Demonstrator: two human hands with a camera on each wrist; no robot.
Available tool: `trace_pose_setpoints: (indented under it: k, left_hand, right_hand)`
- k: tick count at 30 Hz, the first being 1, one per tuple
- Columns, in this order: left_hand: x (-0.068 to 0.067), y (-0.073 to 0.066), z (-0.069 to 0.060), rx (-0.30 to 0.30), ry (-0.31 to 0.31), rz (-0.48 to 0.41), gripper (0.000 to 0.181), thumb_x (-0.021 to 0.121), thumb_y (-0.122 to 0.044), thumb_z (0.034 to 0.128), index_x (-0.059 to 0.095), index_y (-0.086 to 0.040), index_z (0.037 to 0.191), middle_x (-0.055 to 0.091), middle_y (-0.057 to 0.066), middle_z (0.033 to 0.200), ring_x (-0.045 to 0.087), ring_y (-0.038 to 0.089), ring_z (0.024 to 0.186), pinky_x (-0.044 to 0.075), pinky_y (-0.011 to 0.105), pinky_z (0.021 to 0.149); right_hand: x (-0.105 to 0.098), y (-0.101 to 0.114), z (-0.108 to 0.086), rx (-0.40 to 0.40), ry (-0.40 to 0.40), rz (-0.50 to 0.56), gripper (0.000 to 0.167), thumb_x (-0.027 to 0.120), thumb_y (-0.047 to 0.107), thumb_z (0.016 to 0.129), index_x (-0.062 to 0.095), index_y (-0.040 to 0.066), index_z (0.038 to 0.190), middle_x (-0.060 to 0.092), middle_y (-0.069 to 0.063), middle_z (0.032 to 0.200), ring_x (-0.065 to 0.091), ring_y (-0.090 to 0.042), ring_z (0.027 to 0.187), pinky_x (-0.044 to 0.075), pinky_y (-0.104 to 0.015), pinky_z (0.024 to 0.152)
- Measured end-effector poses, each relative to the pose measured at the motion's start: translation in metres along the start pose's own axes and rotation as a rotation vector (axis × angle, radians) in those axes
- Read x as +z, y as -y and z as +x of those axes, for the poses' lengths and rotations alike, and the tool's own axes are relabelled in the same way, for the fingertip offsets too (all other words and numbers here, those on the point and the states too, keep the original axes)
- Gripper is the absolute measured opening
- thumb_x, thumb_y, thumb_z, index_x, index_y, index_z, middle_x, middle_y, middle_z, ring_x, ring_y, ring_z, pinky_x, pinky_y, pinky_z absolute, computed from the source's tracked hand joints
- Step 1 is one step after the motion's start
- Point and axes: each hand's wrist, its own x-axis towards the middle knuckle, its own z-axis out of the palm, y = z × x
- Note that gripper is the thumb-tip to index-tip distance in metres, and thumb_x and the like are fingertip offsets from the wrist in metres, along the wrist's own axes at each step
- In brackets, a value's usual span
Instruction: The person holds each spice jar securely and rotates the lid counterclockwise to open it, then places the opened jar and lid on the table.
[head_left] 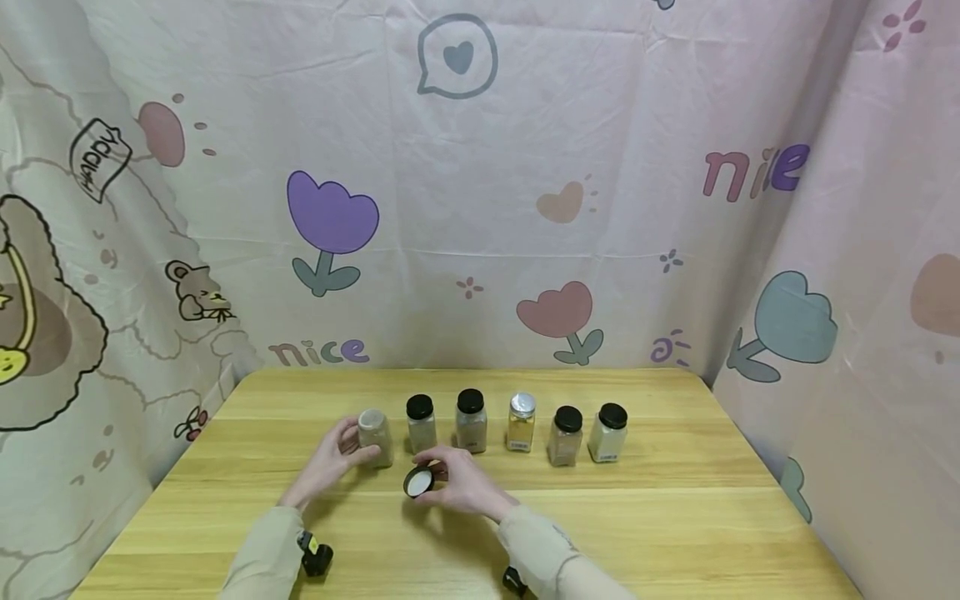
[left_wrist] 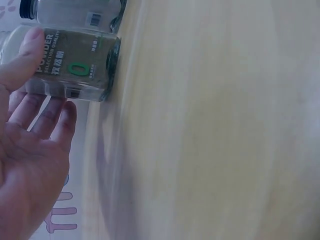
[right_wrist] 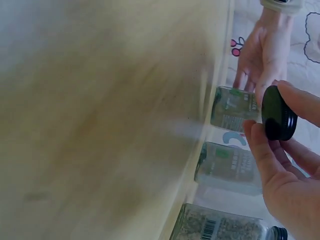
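On the left, my left hand (head_left: 332, 461) holds a square glass spice jar (head_left: 378, 443) with its thumb on one side and fingers on the other. The jar stands upright on the table with its black cap off and a whitish top showing. Its printed label (left_wrist: 77, 60) reads "POWDER" in the left wrist view. My right hand (head_left: 467, 485) pinches a round black lid (head_left: 418, 482) just to the right of that jar. The lid's white inside faces the head camera, and its black outer face shows in the right wrist view.
A row of jars runs rightward: a black-capped jar (head_left: 422, 427), a taller black-capped jar (head_left: 471, 425), a silver-capped yellow jar (head_left: 521, 425), a black-capped jar (head_left: 566, 437) and a whitish jar (head_left: 608, 435). Behind the wooden table (head_left: 675, 517) hangs a printed curtain (head_left: 450, 208).
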Motion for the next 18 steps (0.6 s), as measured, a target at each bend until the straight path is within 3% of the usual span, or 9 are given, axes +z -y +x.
trace_pose_setpoints:
  k: [7, 18]
  left_hand:
    - [-0.005, 0.001, 0.006, -0.010, -0.028, -0.006, 0.072, 0.072, -0.014, 0.0923, 0.032, 0.008, 0.148, 0.040, 0.034, 0.151, 0.036, 0.052, 0.143, 0.029, 0.060, 0.119]
    - [-0.007, 0.002, 0.014, 0.028, -0.094, 0.046, 0.065, 0.073, -0.014, 0.0918, 0.042, 0.007, 0.145, 0.051, 0.032, 0.143, 0.047, 0.048, 0.137, 0.034, 0.057, 0.119]
  right_hand:
    - [0.006, 0.000, 0.012, 0.014, 0.025, -0.098, 0.054, 0.085, 0.009, 0.079, 0.064, 0.003, 0.129, 0.068, -0.012, 0.127, 0.070, -0.019, 0.108, 0.057, -0.021, 0.093]
    - [0.019, 0.002, 0.027, 0.039, 0.054, -0.171, 0.053, 0.085, 0.011, 0.080, 0.065, 0.005, 0.129, 0.070, -0.010, 0.125, 0.070, -0.017, 0.105, 0.056, -0.018, 0.089]
